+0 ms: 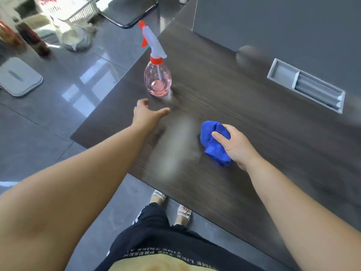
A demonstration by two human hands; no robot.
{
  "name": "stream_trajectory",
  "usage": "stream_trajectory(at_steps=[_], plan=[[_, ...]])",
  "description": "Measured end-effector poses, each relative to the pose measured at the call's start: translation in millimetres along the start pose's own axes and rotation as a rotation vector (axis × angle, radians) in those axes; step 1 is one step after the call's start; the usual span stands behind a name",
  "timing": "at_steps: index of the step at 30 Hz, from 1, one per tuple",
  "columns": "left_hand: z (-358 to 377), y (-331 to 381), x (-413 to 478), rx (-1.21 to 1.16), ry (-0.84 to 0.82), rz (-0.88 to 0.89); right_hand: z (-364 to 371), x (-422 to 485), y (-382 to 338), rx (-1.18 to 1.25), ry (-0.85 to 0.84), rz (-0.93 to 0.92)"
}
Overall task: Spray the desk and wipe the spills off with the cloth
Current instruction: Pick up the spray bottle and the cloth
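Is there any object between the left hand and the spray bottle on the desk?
Nothing visible. The left hand is open, just short of the spray bottle, with only desk surface between them. The right hand holds the blue cloth off to the side.

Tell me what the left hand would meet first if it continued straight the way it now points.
Most likely the pink spray bottle, near its base; nothing lies between, though depth is unclear.

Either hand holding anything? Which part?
Right hand grips the bunched blue microfibre cloth over its right side. Left hand is open, holding nothing.
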State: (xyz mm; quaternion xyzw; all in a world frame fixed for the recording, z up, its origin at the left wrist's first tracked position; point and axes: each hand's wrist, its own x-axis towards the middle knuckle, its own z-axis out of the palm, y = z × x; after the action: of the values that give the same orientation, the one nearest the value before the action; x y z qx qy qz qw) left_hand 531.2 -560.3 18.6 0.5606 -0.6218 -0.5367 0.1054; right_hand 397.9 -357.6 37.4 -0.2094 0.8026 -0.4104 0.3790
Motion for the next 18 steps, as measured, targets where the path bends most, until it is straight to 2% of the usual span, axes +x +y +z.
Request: stream_trajectory(at_steps=[6, 9, 12, 15, 18], plan=[[-6.0, 54.8, 63.1, -0.039, 0.049, 0.16, 8.5, 24.5, -14.6, -0.003, 0.124, 0.004], [-5.6, 58.8, 81.6, 0.025, 0.028, 0.207, 10.2, 35.4, -18.9, -0.242, 0.209, -0.134], [-5.7, 59.3, 91.2, 0.068, -0.003, 0.286, 9.8, 38.8, -17.2, -0.482, 0.223, -0.272], [-7.0, 62.9, 89.5, 0.129, -0.066, 0.393, 6.9, 39.9, -9.2, -0.614, 0.205, -0.29], [-1.7, 67.6, 71.2, 0.138, -0.195, 0.484, 1.3, 37.5, 2.1, -0.693, 0.12, -0.204]])
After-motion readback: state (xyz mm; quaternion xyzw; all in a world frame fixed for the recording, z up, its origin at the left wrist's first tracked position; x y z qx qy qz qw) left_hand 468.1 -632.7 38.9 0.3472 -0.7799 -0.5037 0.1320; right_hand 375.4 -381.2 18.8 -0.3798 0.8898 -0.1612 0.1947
